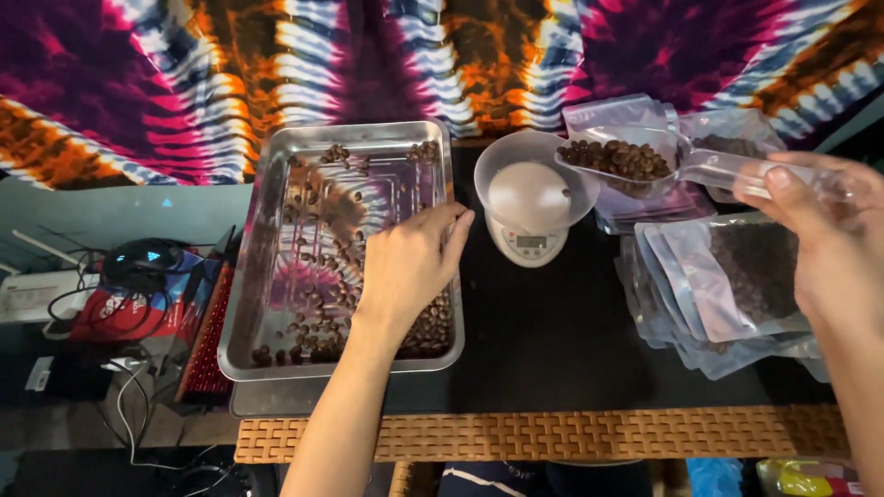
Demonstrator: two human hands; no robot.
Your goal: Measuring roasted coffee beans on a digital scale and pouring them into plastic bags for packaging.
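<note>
My left hand (410,262) rests on the right rim of a steel tray (267,175), fingers curled over the edge, holding nothing. Coffee beans (318,317) lie scattered in the tray, thickest at its near right corner. My right hand (815,230) grips the handle of a clear plastic scoop (718,170) filled with coffee beans (617,158). The scoop's bowl hangs level over the right edge of a clear bowl (502,166), which sits on a small white digital scale (529,244).
Clear and silver pouches of beans (737,276) are stacked at the right, more (626,115) behind the scoop. A woven mat edge (552,437) runs along the front. Cables and devices (138,276) lie at the left. A tie-dye cloth (368,55) hangs behind.
</note>
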